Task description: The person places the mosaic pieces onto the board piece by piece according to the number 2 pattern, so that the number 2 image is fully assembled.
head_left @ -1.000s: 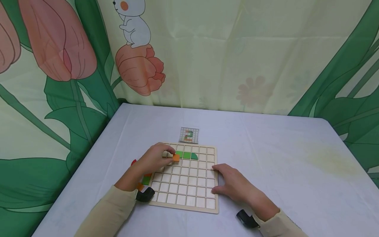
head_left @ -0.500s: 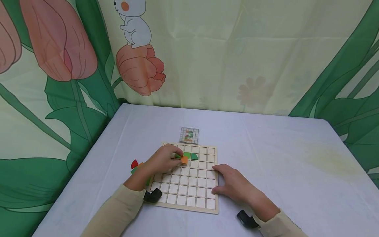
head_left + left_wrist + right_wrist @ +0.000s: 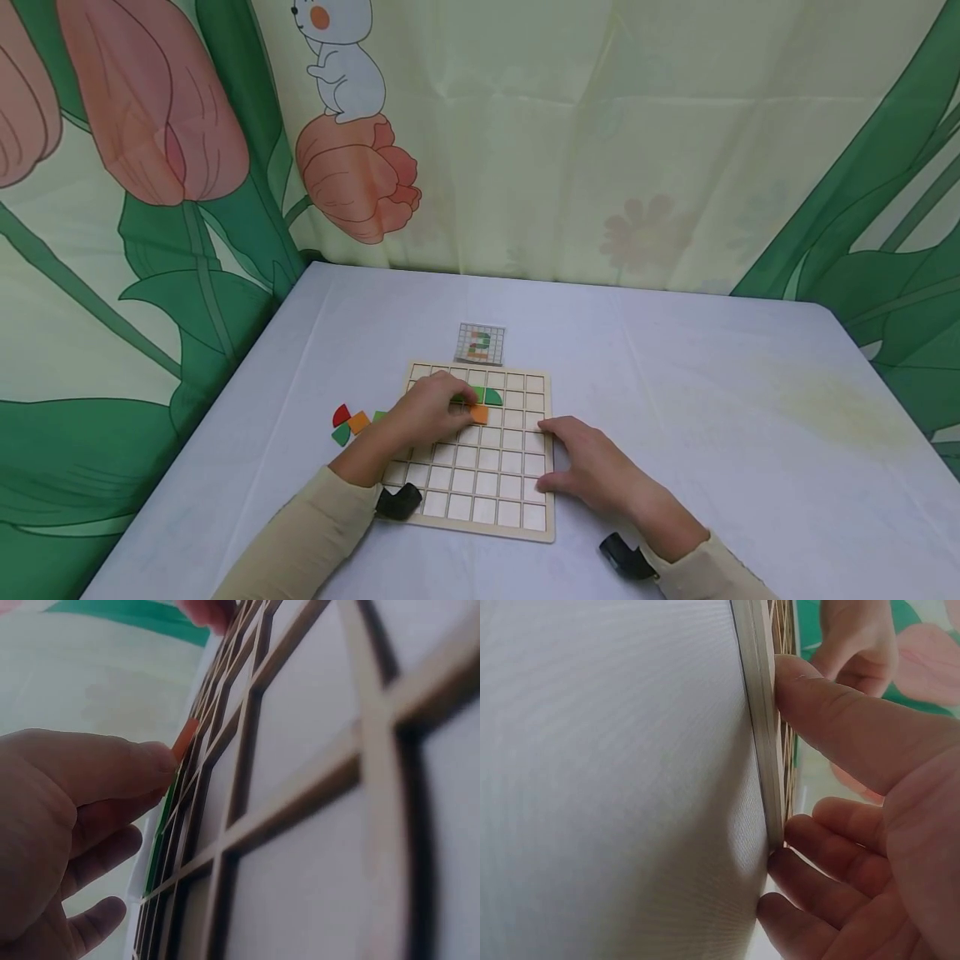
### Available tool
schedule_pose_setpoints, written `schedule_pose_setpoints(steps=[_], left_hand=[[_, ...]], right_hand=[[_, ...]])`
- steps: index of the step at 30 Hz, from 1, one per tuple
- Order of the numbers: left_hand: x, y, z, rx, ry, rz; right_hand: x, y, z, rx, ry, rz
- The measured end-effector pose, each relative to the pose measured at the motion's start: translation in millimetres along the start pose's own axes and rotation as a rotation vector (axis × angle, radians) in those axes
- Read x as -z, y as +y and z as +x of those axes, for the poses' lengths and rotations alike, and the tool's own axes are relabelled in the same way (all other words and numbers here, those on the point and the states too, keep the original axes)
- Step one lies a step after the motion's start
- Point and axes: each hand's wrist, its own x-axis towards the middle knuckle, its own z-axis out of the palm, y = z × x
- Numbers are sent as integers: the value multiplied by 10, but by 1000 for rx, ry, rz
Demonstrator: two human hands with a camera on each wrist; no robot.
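Flower-printed curtains point(image 3: 540, 167) hang behind a table point(image 3: 712, 392) spread with white cloth, the tall tulips cut off overhead. Before me, a person's left hand point(image 3: 431, 410) pinches an orange square point(image 3: 479, 414) between thumb and finger, over the gridded wooden board point(image 3: 487, 482), just on the near side of the green rounded piece point(image 3: 493, 397) ending a row. Fingers cover the square's left part and much of that row. From above, its visible edges run roughly along the grid lines; its sides look about equal, so I can't pick a long axis. From the left wrist it shows as a thin sliver, slanting; whether it touches the wood I can't tell. The right hand point(image 3: 588, 462) has thumb and fingers spread apart, tips against the board's right edge. Beyond lies a small card point(image 3: 480, 343), its pattern too small to read closely. Left of the board, a red piece point(image 3: 341, 415) lies near the forearm.
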Motion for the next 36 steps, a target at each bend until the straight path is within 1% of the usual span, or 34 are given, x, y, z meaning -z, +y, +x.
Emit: schedule_pose_setpoints(steps=[7,17,30,36], left_hand=[[-45,19,35,-14,-6,29],[-60,50,45,10,-9,59],[-59,90,59,-22,-19,27],[-58,103,63,-14,-40,8]], right_hand=[[-8,-3,8,8,0,-11],[-14,4,10,15,-1,-13],[-11,6,17,2,-11,-19],[0,12,11,19,-4,-18]])
